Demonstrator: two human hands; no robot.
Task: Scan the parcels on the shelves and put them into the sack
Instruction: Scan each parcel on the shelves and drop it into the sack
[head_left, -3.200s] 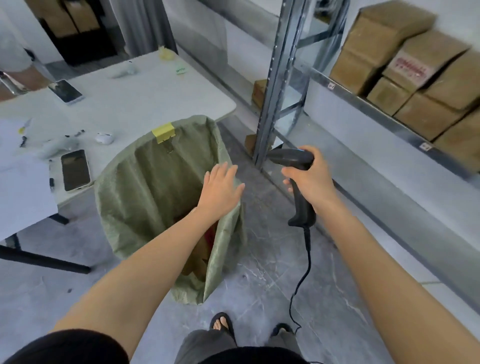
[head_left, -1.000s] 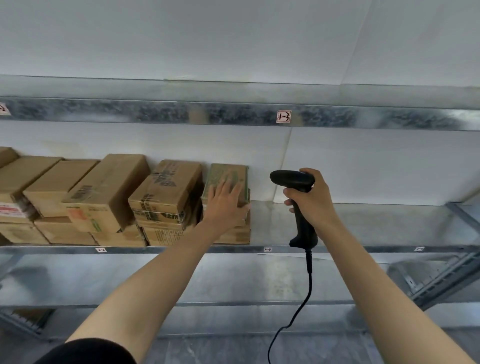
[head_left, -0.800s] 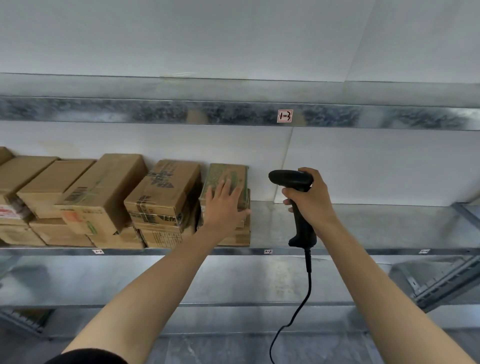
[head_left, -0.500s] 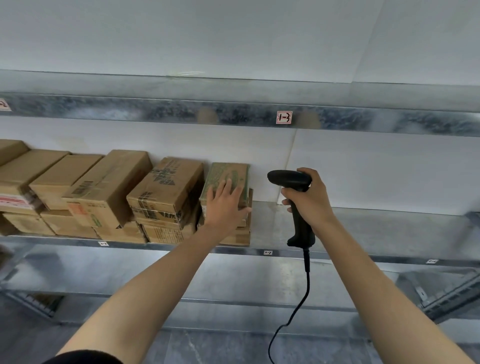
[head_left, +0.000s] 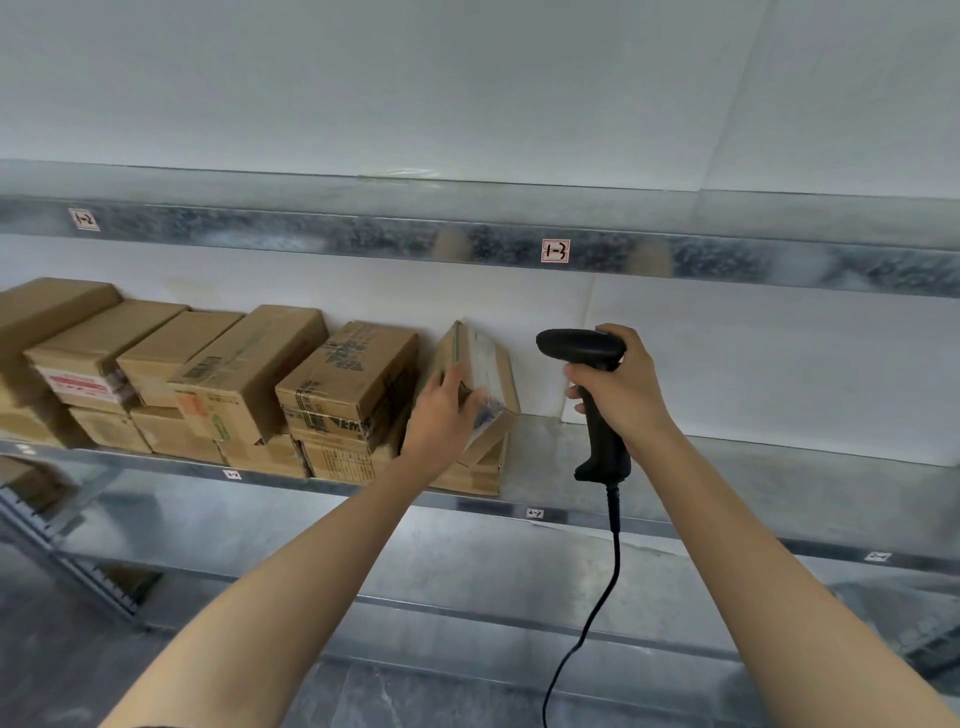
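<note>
Right of the tilted parcel (head_left: 491, 364) in the left hand (head_left: 441, 415), the shelf (head_left: 753, 478) is bare metal back to the wall (head_left: 779, 374), open but for the scanner (head_left: 576, 345) the right hand (head_left: 623, 395) holds in front of it. Left of the parcel, stacked boxes (head_left: 343, 379) stand packed, touching. The upper shelf (head_left: 337, 234) caps the space overhead.

A small brown cardboard parcel (head_left: 491, 364) stands tilted on its edge on top of another box (head_left: 475, 470), at the right end of the row on the metal shelf (head_left: 727, 467). The left hand (head_left: 441, 415) grips it. The black corded scanner (head_left: 582, 348) is upright in the right hand (head_left: 623, 395), just beside the parcel.
</note>
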